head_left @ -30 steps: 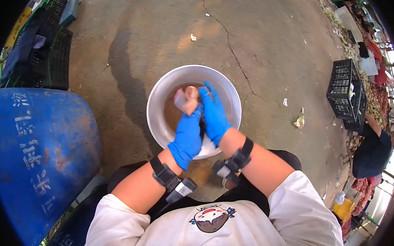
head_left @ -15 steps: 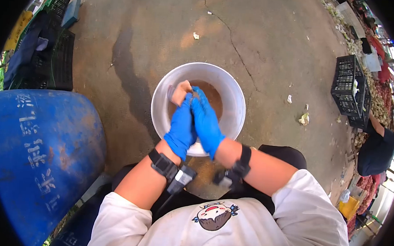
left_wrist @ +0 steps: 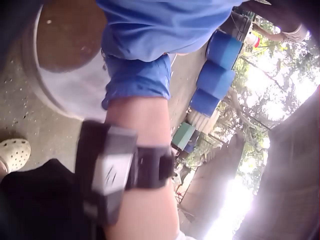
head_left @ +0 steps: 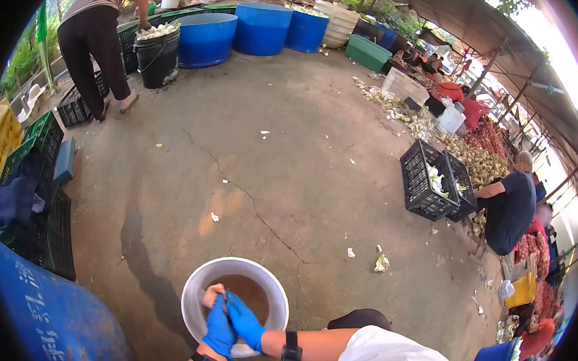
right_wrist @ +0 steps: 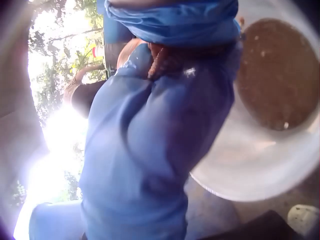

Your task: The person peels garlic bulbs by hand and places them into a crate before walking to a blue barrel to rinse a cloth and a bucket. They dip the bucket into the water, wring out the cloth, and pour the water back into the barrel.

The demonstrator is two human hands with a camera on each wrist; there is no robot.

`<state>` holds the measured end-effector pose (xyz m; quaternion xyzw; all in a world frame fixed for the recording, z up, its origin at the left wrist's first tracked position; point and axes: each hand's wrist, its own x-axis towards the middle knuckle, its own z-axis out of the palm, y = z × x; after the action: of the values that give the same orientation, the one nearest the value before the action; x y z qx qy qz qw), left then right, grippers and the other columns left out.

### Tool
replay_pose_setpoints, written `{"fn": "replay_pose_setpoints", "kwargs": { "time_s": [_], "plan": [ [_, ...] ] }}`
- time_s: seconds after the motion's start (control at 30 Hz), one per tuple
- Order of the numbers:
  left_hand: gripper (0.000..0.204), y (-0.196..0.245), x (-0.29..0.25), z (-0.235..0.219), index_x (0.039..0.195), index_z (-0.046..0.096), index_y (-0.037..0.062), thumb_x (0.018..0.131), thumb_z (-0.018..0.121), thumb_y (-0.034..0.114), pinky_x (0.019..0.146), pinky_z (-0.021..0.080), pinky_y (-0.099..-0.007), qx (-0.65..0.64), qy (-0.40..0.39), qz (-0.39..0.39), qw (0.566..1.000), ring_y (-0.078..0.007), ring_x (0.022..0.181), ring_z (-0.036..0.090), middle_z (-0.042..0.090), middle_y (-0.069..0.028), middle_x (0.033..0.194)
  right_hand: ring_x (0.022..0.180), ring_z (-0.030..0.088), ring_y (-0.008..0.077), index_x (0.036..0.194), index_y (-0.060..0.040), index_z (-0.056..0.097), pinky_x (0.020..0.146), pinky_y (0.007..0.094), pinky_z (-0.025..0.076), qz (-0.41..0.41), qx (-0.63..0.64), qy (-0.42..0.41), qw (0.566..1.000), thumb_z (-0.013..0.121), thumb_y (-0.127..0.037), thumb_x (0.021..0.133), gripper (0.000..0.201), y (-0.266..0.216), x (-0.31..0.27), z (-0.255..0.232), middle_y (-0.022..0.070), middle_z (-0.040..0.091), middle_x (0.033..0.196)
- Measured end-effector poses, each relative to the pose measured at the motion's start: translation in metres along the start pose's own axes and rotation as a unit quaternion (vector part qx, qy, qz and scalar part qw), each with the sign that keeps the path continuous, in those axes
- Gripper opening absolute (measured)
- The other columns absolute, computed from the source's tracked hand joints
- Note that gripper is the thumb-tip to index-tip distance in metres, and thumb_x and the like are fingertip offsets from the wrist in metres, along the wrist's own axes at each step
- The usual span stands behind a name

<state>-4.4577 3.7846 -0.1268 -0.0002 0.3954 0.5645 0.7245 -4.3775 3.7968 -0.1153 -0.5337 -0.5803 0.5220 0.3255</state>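
In the head view, my blue-gloved left hand grips a pinkish-tan thing that sticks out past its fingers, over a round metal basin of brown liquid. My right hand, also gloved in blue, lies against the left, its fingertips touching near the held thing. Blurred blue glove fills the top of the left wrist view. A rough brown thing shows between folds of blue glove in the right wrist view; its full shape is hidden.
A blue barrel stands at the left near black crates. Crates of pale produce and a seated person are at the right. Blue tubs and a bending person are at the back.
The head view has tilted up, bringing the yard and people into view and placing the basin lower. Both hands remain together over the basin, gripping and touching around the pinkish-tan thing.
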Motion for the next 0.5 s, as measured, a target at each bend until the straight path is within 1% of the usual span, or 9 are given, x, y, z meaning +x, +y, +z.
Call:
{"fn": "replay_pose_setpoints", "kwargs": {
  "time_s": [0.07, 0.1, 0.2, 0.27, 0.3, 0.33, 0.4, 0.47, 0.5],
  "plan": [
    [0.037, 0.004, -0.002, 0.004, 0.116, 0.048, 0.0074, 0.094, 0.041, 0.036, 0.089, 0.042, -0.031, -0.018, -0.015, -0.002, 1.0, -0.0184, 0.1, 0.052, 0.054, -0.007, 0.108, 0.111, 0.048, 0.0314, 0.118, -0.0025, 0.049, 0.098, 0.0372, 0.035, -0.029, 0.082, 0.069, 0.994, 0.045, -0.022, 0.089, 0.035, -0.013, -0.004, 0.007, 0.0192, 0.051, 0.117],
    [0.035, -0.001, -0.01, 0.012, 0.117, 0.049, 0.0089, 0.094, 0.043, 0.034, 0.087, 0.043, -0.0309, -0.03, 0.001, -0.015, 0.999, -0.0174, 0.096, 0.053, 0.054, -0.005, 0.108, 0.118, 0.042, 0.0262, 0.126, -0.0007, 0.041, 0.101, 0.0341, 0.03, 0.068, 0.102, 0.001, 0.992, 0.044, -0.025, 0.091, 0.042, -0.014, 0.012, -0.009, 0.0164, 0.045, 0.126],
    [0.034, 0.001, -0.028, 0.04, 0.117, 0.05, 0.0104, 0.094, 0.043, 0.033, 0.086, 0.044, -0.0311, -0.023, 0.041, -0.027, 0.999, -0.0169, 0.095, 0.054, 0.055, -0.0043, 0.107, 0.13, 0.029, 0.0239, 0.135, -0.0015, 0.032, 0.108, 0.0316, 0.02, 0.251, 0.163, -0.081, 0.951, 0.043, -0.028, 0.094, 0.05, -0.033, 0.032, -0.035, 0.0155, 0.035, 0.137],
    [0.034, 0.015, -0.015, 0.019, 0.117, 0.05, 0.0106, 0.093, 0.044, 0.034, 0.088, 0.044, -0.0313, -0.048, -0.01, -0.029, 0.998, -0.0173, 0.095, 0.054, 0.055, -0.0051, 0.106, 0.131, 0.028, 0.0238, 0.135, -0.0048, 0.034, 0.107, 0.0313, 0.02, 0.062, 0.067, -0.029, 0.995, 0.043, -0.027, 0.094, 0.048, -0.032, 0.002, -0.01, 0.016, 0.035, 0.137],
    [0.033, 0.02, -0.006, 0.002, 0.116, 0.051, 0.0104, 0.093, 0.044, 0.034, 0.09, 0.042, -0.0314, -0.069, -0.067, -0.011, 0.995, -0.018, 0.098, 0.053, 0.056, -0.0062, 0.106, 0.132, 0.025, 0.0245, 0.134, -0.0069, 0.036, 0.108, 0.032, 0.018, 0.024, 0.085, 0.002, 0.996, 0.041, -0.026, 0.094, 0.045, -0.006, -0.01, 0.012, 0.0162, 0.035, 0.137],
    [0.034, 0.015, -0.005, -0.003, 0.116, 0.051, 0.0093, 0.093, 0.043, 0.034, 0.093, 0.04, -0.0317, -0.072, -0.059, 0.01, 0.996, -0.0189, 0.103, 0.051, 0.056, -0.007, 0.11, 0.127, 0.035, 0.0243, 0.133, -0.0061, 0.038, 0.105, 0.0339, 0.026, -0.053, -0.111, -0.011, 0.992, 0.04, -0.025, 0.095, 0.043, -0.009, -0.005, 0.009, 0.0157, 0.039, 0.135],
    [0.036, 0.016, -0.042, 0.052, 0.118, 0.05, 0.0086, 0.094, 0.042, 0.034, 0.096, 0.037, -0.0319, 0.048, -0.017, 0.023, 0.998, -0.0195, 0.106, 0.049, 0.054, -0.0073, 0.114, 0.119, 0.042, 0.0236, 0.133, -0.0056, 0.038, 0.1, 0.0345, 0.033, 0.155, 0.095, -0.044, 0.982, 0.04, -0.026, 0.094, 0.044, -0.025, 0.018, -0.014, 0.0154, 0.043, 0.131],
    [0.036, 0.014, -0.047, 0.057, 0.12, 0.049, 0.0082, 0.095, 0.041, 0.033, 0.097, 0.037, -0.0319, 0.003, 0.002, -0.025, 1.0, -0.0191, 0.106, 0.049, 0.053, -0.0072, 0.116, 0.115, 0.046, 0.0233, 0.133, -0.005, 0.036, 0.097, 0.0345, 0.036, 0.308, 0.259, 0.023, 0.915, 0.04, -0.026, 0.094, 0.045, -0.063, 0.026, -0.037, 0.0149, 0.045, 0.129],
    [0.036, 0.02, -0.044, 0.05, 0.121, 0.048, 0.0079, 0.095, 0.04, 0.032, 0.097, 0.036, -0.032, -0.009, -0.001, -0.036, 0.999, -0.0193, 0.107, 0.049, 0.052, -0.0075, 0.116, 0.119, 0.042, 0.0243, 0.134, -0.0057, 0.036, 0.1, 0.0344, 0.032, 0.186, 0.187, 0.023, 0.964, 0.039, -0.025, 0.094, 0.045, -0.039, 0.016, -0.02, 0.0144, 0.043, 0.131]
  ]
}}
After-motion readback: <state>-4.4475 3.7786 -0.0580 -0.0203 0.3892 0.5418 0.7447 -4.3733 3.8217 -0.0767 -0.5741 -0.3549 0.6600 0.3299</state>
